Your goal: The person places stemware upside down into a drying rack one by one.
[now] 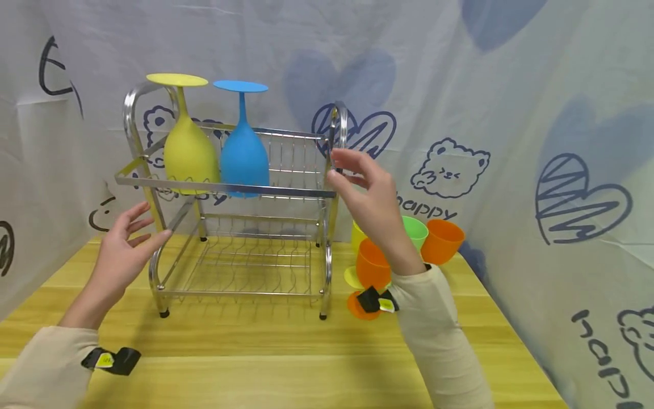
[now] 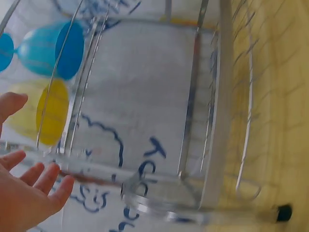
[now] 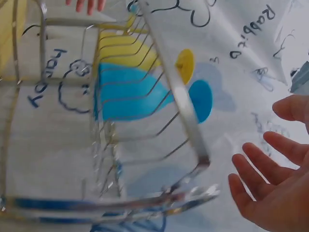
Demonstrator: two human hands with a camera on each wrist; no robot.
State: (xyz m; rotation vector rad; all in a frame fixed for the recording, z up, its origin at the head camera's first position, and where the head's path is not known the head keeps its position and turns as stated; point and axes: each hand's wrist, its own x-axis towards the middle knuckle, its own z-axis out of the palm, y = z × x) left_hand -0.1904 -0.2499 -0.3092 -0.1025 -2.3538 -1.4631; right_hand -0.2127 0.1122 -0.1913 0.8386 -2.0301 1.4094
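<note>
A two-tier chrome dish rack (image 1: 235,294) stands on the wooden table. Upside down on its upper tier are a yellow goblet (image 1: 190,150) and, to its right, a blue goblet (image 1: 244,153), bases up. My left hand (image 1: 125,244) is beside the rack's left front post, fingers spread and holding nothing. In the left wrist view its fingertips (image 2: 48,179) come close to the metal frame. My right hand (image 1: 370,196) is at the rack's upper right corner, fingers loosely bent with nothing in them; the right wrist view shows a gap between it and the frame.
Right of the rack, partly behind my right arm, stand several goblets: an orange one (image 1: 373,264), another orange one (image 1: 443,241), a green one (image 1: 416,232) and a yellow one (image 1: 357,237). A printed white curtain (image 1: 501,102) hangs behind and on both sides.
</note>
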